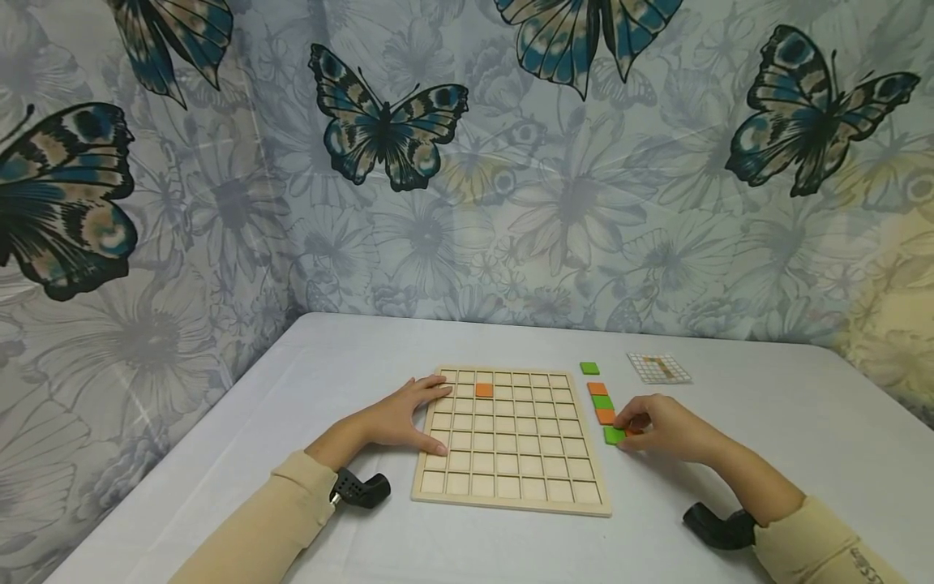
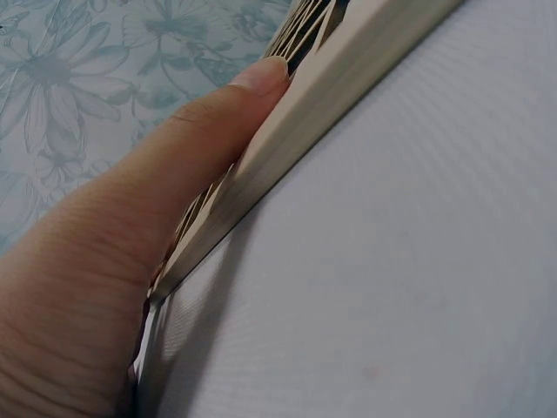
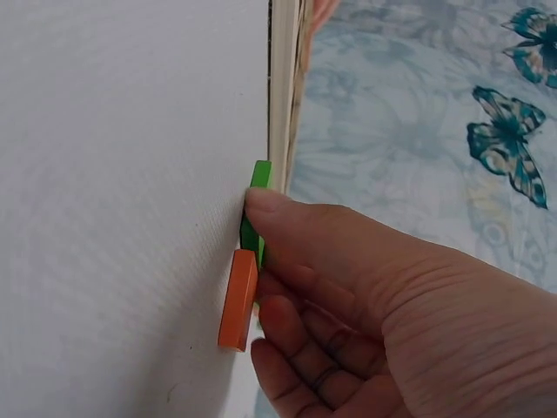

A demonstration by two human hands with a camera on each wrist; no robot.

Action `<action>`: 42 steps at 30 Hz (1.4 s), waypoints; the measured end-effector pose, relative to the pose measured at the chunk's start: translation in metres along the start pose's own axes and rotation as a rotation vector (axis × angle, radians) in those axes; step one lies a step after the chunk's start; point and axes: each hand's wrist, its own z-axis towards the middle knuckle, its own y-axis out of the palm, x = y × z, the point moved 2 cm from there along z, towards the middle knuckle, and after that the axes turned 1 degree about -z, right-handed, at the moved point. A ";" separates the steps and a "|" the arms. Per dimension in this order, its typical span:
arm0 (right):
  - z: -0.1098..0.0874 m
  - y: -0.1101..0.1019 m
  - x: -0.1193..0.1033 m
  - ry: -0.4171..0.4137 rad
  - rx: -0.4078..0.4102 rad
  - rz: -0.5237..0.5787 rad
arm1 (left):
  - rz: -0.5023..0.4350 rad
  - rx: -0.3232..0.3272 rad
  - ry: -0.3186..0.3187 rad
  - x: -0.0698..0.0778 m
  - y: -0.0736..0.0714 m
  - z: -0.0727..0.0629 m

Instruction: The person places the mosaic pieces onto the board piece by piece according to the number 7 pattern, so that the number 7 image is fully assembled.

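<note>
A square wooden grid board [image 1: 507, 466] lies on the table, with one orange tile [image 1: 485, 390] in a cell of its second row from the back. My left hand [image 1: 400, 414] rests on the board's left edge, fingers and thumb spread; in the left wrist view the thumb [image 2: 209, 131] lies on the rim. Right of the board, my right hand [image 1: 671, 430] pinches a green tile [image 1: 611, 435], its thumb on the tile's near face in the right wrist view. An orange tile [image 3: 237, 300] touches or nearly touches that green one, partly hidden by the fingers in the head view.
Behind the right hand, an orange tile [image 1: 597, 388], a green tile [image 1: 601, 401] and another orange tile [image 1: 605, 416] form a row. Farther back lie a lone green tile [image 1: 589, 368] and a small grid-patterned card [image 1: 659, 369]. Butterfly-print cloth [image 1: 438, 276] hangs behind the white table.
</note>
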 end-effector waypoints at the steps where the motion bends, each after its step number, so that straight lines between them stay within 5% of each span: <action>1: 0.000 0.000 0.000 -0.002 0.000 -0.001 | 0.001 -0.001 -0.001 0.000 0.000 0.000; 20: 0.005 -0.009 -0.018 -0.056 -0.020 -0.068 | 0.003 -0.004 -0.011 0.000 0.001 0.002; 42: 0.040 -0.011 -0.037 -0.107 0.015 -0.038 | -0.001 0.000 -0.013 -0.001 0.001 0.000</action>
